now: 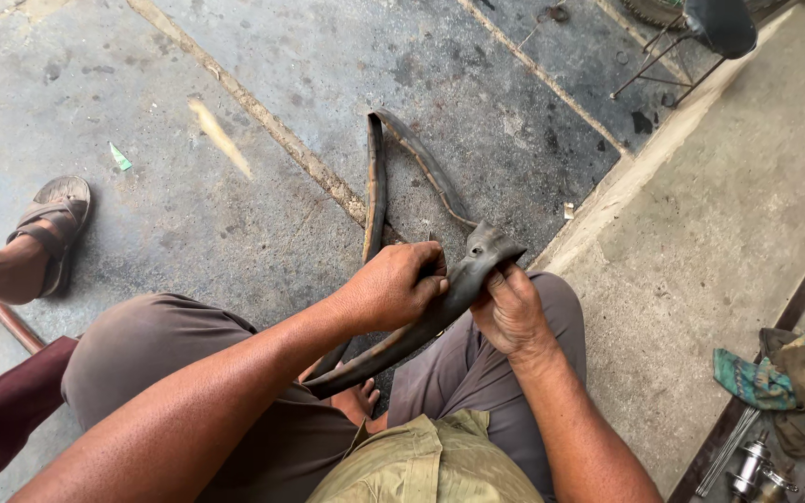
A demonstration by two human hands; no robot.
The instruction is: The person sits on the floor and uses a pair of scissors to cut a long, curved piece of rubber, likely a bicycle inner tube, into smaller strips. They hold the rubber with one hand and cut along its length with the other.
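Both hands are clamped on a flat black inner tube (421, 326) over the lap: left hand (393, 287) fisted around it, right hand (511, 312) pinching the folded end. Tube's loop trails far onto the concrete floor (235, 186), nearer the left hand.

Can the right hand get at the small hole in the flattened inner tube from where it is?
Probably yes: the right hand already pinches the inner tube just below the hole, with nothing between.
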